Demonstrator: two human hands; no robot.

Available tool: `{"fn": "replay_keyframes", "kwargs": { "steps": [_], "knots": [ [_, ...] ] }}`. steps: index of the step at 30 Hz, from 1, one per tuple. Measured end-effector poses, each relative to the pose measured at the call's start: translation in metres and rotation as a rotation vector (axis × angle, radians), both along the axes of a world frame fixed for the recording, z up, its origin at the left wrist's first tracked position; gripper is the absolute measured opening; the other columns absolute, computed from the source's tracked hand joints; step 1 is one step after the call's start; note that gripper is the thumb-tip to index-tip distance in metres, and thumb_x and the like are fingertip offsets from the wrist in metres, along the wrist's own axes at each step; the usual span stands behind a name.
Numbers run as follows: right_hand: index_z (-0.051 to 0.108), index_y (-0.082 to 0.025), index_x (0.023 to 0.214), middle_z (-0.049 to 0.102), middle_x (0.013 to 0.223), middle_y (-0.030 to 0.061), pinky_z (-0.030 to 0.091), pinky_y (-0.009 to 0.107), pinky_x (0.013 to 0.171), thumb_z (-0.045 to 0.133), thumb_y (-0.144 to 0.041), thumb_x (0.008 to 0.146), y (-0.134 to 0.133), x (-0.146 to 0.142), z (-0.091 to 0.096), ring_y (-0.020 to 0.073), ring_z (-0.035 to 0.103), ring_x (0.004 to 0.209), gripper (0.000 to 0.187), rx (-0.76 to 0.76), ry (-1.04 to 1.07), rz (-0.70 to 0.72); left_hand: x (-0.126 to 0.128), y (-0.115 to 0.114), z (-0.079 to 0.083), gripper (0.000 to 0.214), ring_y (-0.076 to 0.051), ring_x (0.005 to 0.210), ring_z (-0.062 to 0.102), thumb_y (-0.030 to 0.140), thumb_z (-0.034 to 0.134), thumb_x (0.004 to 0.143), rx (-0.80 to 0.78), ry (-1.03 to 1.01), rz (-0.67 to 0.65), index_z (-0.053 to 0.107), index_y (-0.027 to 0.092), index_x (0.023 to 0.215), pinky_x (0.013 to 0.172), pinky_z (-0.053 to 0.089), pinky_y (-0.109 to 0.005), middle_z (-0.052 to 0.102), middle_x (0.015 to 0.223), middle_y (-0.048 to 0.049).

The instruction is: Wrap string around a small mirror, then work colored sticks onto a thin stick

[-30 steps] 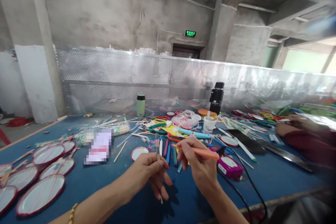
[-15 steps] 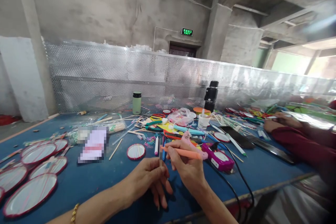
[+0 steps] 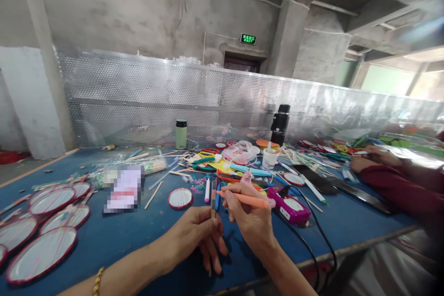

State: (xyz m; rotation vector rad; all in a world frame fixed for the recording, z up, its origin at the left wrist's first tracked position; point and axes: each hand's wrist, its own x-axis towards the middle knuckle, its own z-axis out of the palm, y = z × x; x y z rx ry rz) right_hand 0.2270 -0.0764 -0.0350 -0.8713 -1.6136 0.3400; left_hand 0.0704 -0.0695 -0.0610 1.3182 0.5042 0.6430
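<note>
My left hand (image 3: pixel 199 236) is closed around a thin clear stick (image 3: pixel 212 202) that stands upright between thumb and fingers. My right hand (image 3: pixel 250 219) grips an orange marker pen (image 3: pixel 248 199) like a pencil, its tip pointing left at the upper part of the stick. Both hands hover over the blue table (image 3: pixel 138 240) near its front edge. Several coloured pens (image 3: pixel 207 190) lie on the table just behind the hands.
Red-rimmed round discs (image 3: pixel 43 252) lie at the left, one small disc (image 3: pixel 180 198) in the middle. A purple box (image 3: pixel 291 209) with a black cable, a white cup (image 3: pixel 268 159), green bottle (image 3: pixel 181 134) and black flask (image 3: pixel 280 125) stand behind. Another person's arms (image 3: pixel 388 180) rest at right.
The view has shifted a little to the right and down. My hands keep their hold; the marker tip has come closer to the stick.
</note>
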Motion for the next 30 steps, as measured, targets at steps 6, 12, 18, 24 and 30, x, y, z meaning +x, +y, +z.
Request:
{"fn": "replay_keyframes", "kwargs": {
  "steps": [6,12,18,24,30],
  "knots": [
    [0.068,-0.018,0.085,0.065,0.072,0.0029,0.046,0.020,0.044,0.053,-0.027,0.089,0.0004,-0.0017,-0.0004,0.0122,0.061,0.058,0.018,-0.004,-0.022,0.003,-0.0021,-0.0024,0.0037,0.032,-0.016,0.050,0.066,0.047,0.048,0.086,0.014,0.007,0.002,0.047,0.015,0.086,0.042,0.044,-0.019,0.068,0.072,-0.0086],
    [0.066,-0.017,0.084,0.066,0.070,0.0037,0.046,0.020,0.044,0.054,-0.027,0.088,0.0003,-0.0008,0.0003,0.0132,0.061,0.059,0.016,0.020,-0.001,-0.056,-0.0018,-0.0012,0.0029,0.030,-0.017,0.051,0.066,0.045,0.048,0.086,-0.004,-0.008,-0.003,0.047,0.015,0.085,0.041,0.044,-0.019,0.068,0.070,-0.0084],
    [0.068,-0.019,0.086,0.066,0.073,0.0026,0.046,0.021,0.045,0.054,-0.026,0.089,-0.0006,-0.0015,0.0005,0.0115,0.060,0.055,0.016,0.001,-0.033,0.017,-0.0010,0.0010,-0.0005,0.028,-0.016,0.051,0.066,0.042,0.047,0.088,-0.011,-0.031,-0.009,0.047,0.015,0.085,0.041,0.045,-0.019,0.068,0.072,-0.0090],
    [0.067,-0.018,0.087,0.065,0.070,0.0030,0.044,0.020,0.041,0.054,-0.025,0.089,0.0003,0.0000,-0.0014,0.0112,0.058,0.053,0.015,0.019,-0.007,-0.032,-0.0011,-0.0011,0.0032,0.029,-0.016,0.049,0.066,0.043,0.049,0.086,-0.021,-0.026,0.010,0.047,0.014,0.084,0.041,0.045,-0.019,0.068,0.071,-0.0089],
    [0.067,-0.019,0.088,0.064,0.070,0.0016,0.045,0.019,0.042,0.054,-0.025,0.089,-0.0012,-0.0007,0.0002,0.0103,0.057,0.052,0.014,0.017,-0.053,0.023,-0.0011,-0.0023,0.0042,0.032,-0.016,0.050,0.066,0.047,0.052,0.084,-0.024,-0.021,0.010,0.047,0.015,0.084,0.041,0.045,-0.020,0.068,0.071,-0.0084]
  ]
}}
